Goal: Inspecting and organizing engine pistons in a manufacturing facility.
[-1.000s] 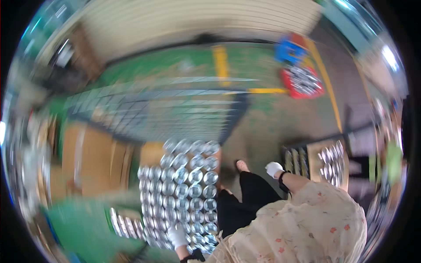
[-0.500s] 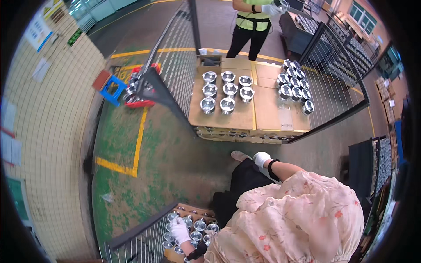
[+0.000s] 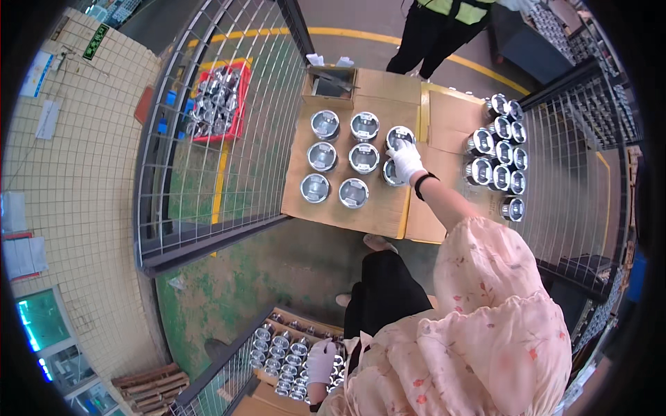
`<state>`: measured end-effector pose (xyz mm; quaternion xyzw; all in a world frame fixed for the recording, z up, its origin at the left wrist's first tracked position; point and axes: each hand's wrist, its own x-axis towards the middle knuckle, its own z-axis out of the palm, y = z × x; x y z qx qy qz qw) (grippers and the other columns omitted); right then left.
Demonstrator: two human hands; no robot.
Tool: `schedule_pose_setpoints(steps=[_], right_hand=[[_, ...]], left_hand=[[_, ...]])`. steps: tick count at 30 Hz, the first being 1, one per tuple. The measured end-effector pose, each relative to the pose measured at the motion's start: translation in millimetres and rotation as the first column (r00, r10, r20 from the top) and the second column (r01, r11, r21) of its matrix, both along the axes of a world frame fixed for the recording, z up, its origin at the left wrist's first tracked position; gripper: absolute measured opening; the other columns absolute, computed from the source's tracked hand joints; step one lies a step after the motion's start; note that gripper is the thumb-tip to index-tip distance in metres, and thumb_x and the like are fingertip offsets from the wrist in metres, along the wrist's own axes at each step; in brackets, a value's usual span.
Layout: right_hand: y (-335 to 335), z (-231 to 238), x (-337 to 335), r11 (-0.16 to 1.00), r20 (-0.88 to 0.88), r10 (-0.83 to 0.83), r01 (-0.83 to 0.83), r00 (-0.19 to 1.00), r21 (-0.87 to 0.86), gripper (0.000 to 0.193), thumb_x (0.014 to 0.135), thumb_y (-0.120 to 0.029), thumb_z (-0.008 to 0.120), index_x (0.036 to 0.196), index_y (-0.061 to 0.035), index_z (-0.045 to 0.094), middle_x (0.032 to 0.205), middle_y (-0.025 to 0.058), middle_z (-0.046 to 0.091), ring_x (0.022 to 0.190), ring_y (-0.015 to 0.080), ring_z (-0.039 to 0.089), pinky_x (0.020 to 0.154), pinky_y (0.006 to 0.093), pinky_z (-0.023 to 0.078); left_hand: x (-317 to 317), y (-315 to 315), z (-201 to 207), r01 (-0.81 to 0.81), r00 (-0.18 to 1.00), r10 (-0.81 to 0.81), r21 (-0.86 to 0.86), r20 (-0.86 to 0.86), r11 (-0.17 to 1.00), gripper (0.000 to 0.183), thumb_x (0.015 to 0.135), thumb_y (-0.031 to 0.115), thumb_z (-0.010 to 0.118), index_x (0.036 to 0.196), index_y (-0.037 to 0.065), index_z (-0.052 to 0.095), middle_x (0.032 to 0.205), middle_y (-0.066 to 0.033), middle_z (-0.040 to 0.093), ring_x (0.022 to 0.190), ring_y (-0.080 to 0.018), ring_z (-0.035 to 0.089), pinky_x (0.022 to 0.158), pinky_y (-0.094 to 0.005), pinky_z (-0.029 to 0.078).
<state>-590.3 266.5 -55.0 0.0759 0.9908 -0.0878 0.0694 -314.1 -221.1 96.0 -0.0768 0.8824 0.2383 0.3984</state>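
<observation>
My right hand (image 3: 405, 159), in a white glove, reaches over the cardboard-topped stack (image 3: 381, 216). Its fingers are closed on the near rim of a shiny metal piston (image 3: 400, 136). Partly behind that hand is another piston (image 3: 393, 174). Several more stand upright to the left, among them a piston (image 3: 364, 159) in the middle row. Low in the view, my gloved left hand (image 3: 321, 362) is over a crate of closely set pistons (image 3: 283, 355). Its fingers are drawn together; whatever they may hold is hidden.
A mesh cage side (image 3: 201, 139) borders the stack on the left. More pistons (image 3: 501, 152) stand at its right edge. A small open box (image 3: 331, 87) sits at the back. Beyond the mesh lies a red bin (image 3: 239, 104) of metal parts. A co-worker (image 3: 444, 31) stands behind the stack.
My right hand has risen from beside my leg to a piston on the stack. My left hand remains over the lower crate. The whole view has shifted, bringing the stack nearer.
</observation>
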Motion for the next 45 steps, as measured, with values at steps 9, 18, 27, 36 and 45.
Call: schedule_pose_setpoints(steps=[9,18,27,36,45], right_hand=[[-3,-101,-45,0.938,0.137,-0.041,-0.01,0.99,0.347,0.017,0.083,-0.006,0.055,0.097,-0.0034,0.063,0.093,0.0114,0.063,0.086,0.0257,0.062,0.071,0.0403,0.049],[2,-26,125,0.997,0.064,-0.003,0.008,0.998,-0.072,0.013,0.072,-0.008,0.056,0.077,-0.004,0.068,0.089,0.0213,0.062,0.085,0.0374,0.06,0.075,0.0465,0.05],[2,44,361,0.878,0.32,-0.447,0.478,0.835,-0.023,0.013,0.073,-0.018,0.062,0.068,-0.0088,0.07,0.068,0.0117,0.066,0.066,0.0307,0.063,0.064,0.0395,0.049],[13,122,351,0.651,0.317,-0.699,0.754,0.641,-0.088,0.013,0.072,-0.008,0.061,0.076,0.0001,0.071,0.074,0.0148,0.069,0.066,0.0271,0.065,0.064,0.0357,0.049],[-62,78,202,0.954,0.218,0.148,-0.081,0.965,-0.29,0.012,0.069,-0.012,0.064,0.073,-0.0022,0.071,0.066,0.0134,0.068,0.057,0.0267,0.065,0.056,0.0361,0.049]], left_hand=[[-100,75,-3,0.247,0.94,-0.249,-0.037,-0.235,0.968,0.026,0.09,0.023,0.054,0.096,0.002,0.067,0.1,-0.0178,0.066,0.095,-0.0342,0.062,0.086,-0.0416,0.05],[-281,242,-130,0.754,0.388,-0.629,-0.16,-0.674,0.637,0.021,0.085,0.016,0.052,0.099,0.007,0.065,0.116,-0.0151,0.055,0.115,-0.0333,0.048,0.098,-0.0443,0.041],[-357,296,-249,0.793,0.362,-0.72,-0.209,-0.592,0.572,0.046,0.09,0.019,0.045,0.133,0.004,0.043,0.142,-0.0213,0.039,0.13,-0.0372,0.04,0.104,-0.0452,0.038],[-307,330,-213,0.55,0.769,-0.352,0.272,-0.533,0.789,0.023,0.083,0.012,0.049,0.098,0.003,0.064,0.091,-0.0168,0.063,0.08,-0.0336,0.061,0.073,-0.0447,0.048],[-93,89,-197,-0.36,0.577,0.478,0.319,-0.662,0.877,0.025,0.077,0.011,0.051,0.098,0.007,0.066,0.093,-0.012,0.064,0.091,-0.0268,0.062,0.08,-0.0425,0.048]])
